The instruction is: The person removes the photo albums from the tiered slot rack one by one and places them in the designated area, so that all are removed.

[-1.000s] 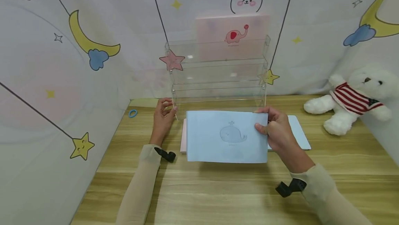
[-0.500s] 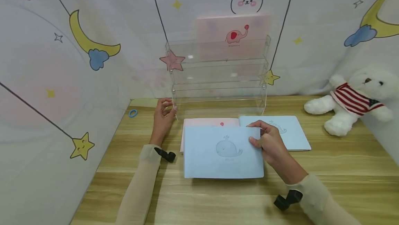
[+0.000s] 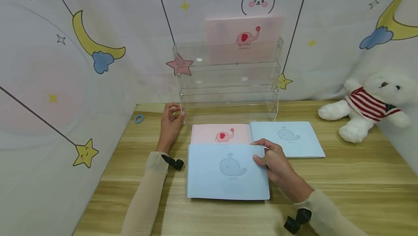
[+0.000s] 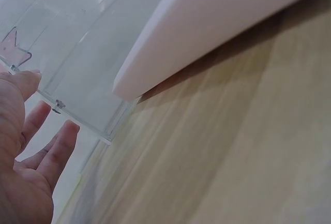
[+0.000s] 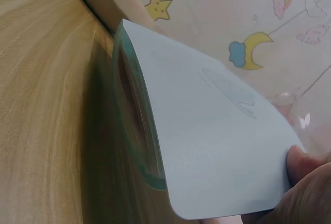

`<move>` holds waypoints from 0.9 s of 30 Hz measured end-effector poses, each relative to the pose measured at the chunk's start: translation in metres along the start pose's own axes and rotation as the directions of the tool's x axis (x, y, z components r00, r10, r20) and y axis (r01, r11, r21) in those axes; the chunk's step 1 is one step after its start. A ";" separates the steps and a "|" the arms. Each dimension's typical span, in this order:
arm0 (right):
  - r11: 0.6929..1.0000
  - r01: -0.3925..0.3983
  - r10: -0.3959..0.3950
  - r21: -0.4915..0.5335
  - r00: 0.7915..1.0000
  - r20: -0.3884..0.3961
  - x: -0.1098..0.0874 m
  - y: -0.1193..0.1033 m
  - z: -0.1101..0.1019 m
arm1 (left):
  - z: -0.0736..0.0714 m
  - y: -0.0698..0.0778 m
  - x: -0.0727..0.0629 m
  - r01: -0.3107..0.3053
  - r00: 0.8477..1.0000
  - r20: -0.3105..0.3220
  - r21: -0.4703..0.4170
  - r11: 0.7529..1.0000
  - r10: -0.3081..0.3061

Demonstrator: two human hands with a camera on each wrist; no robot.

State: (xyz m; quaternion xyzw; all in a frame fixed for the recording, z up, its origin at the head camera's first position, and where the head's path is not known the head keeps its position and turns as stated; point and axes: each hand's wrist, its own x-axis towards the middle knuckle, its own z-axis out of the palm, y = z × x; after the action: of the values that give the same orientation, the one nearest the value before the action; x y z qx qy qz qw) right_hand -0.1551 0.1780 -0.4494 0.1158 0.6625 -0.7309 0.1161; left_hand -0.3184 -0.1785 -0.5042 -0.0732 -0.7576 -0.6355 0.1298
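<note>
My right hand (image 3: 277, 165) pinches the upper right corner of a light blue notebook (image 3: 209, 183) with a whale drawing. In the right wrist view, the thumb lies on the white-looking cover (image 5: 207, 146), and the notebook's long edge gapes above the table. At the left side of a clear acrylic display rack (image 3: 228, 93) my left hand (image 3: 170, 125) holds the side panel, thumb at its edge and fingers outside. A pink elephant notebook (image 3: 209, 132) lies partly covered behind the held one. Another blue whale notebook (image 3: 305, 143) lies to its right.
A second pink elephant notebook (image 3: 225, 36) stands in the rack's top tier. A white teddy bear (image 3: 362, 105) in a striped shirt sits at the right. A blue ring (image 3: 138, 119) lies at the left, and a printed curtain (image 3: 147, 18) hangs behind.
My right hand has brought the blue whale notebook down and toward me, slightly left, uncovering much of the pink notebook and the other blue one. The left hand has stayed on the rack.
</note>
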 end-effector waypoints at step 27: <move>0.987 -0.078 0.069 -0.138 0.996 -0.064 0.006 0.025 0.008 | 0.003 0.025 -0.008 0.037 0.999 0.006 0.007 0.999 -0.037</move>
State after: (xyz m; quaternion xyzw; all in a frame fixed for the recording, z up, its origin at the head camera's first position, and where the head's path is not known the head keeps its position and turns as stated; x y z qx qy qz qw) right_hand -0.1530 0.1672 -0.4741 0.1530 0.7107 -0.6740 0.1314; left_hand -0.3045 -0.1706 -0.4830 -0.0608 -0.7614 -0.6349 0.1161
